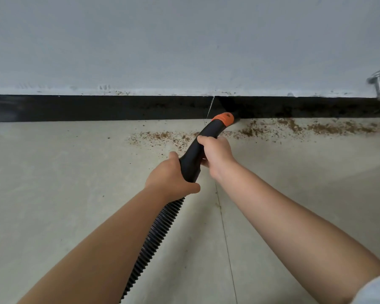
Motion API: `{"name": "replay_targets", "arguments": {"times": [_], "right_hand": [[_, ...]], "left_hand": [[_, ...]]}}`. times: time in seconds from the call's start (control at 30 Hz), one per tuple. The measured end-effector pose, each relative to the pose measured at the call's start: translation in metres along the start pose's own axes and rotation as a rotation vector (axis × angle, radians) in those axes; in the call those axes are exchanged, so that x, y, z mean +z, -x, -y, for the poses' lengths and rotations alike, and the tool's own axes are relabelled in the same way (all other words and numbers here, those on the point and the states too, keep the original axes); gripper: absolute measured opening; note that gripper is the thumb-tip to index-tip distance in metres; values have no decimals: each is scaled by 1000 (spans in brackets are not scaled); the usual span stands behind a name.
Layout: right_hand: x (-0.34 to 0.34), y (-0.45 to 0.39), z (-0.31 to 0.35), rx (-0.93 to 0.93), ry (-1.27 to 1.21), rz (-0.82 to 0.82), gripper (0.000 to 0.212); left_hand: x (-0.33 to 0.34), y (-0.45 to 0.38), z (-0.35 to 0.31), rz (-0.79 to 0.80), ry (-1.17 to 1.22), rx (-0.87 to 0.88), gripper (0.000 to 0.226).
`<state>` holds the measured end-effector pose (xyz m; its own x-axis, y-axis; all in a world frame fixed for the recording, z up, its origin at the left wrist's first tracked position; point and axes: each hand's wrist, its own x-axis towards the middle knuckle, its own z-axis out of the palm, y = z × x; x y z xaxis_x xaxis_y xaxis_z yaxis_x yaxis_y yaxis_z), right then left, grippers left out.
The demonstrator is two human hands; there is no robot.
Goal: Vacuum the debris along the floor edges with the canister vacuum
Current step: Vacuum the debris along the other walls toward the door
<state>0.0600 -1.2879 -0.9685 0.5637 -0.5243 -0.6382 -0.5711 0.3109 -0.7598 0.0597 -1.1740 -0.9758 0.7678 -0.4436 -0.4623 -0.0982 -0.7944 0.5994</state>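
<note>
A black vacuum handle [208,132] with an orange collar [225,119] points at the black baseboard [97,108]; its nozzle tip is dark against the baseboard and hard to make out. My right hand [216,153] grips the handle near the front. My left hand [170,176] grips its rear end, where the ribbed black hose [154,238] begins and runs down toward me. Brown crumb debris [294,128] lies along the floor edge, thick to the right of the nozzle and thinner to its left [162,137].
A pale grey wall [184,44] rises above the baseboard. A metal door stop [378,84] sticks out of the wall at far right. The floor is light tile [64,183] with a grout line [225,233] running toward me.
</note>
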Motion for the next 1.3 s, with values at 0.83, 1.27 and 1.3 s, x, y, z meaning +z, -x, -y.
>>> {"name": "replay_targets", "arguments": {"times": [0.83, 1.27, 1.3], "right_hand": [[284, 143, -63, 133, 176, 636, 41], [209, 88, -36, 83, 147, 537, 38], [200, 83, -33, 83, 153, 525, 39]], "left_hand": [[-130, 142, 218, -572, 373, -496, 28], [-116, 92, 167, -314, 299, -348, 32], [-112, 88, 161, -292, 293, -335, 32]]}}
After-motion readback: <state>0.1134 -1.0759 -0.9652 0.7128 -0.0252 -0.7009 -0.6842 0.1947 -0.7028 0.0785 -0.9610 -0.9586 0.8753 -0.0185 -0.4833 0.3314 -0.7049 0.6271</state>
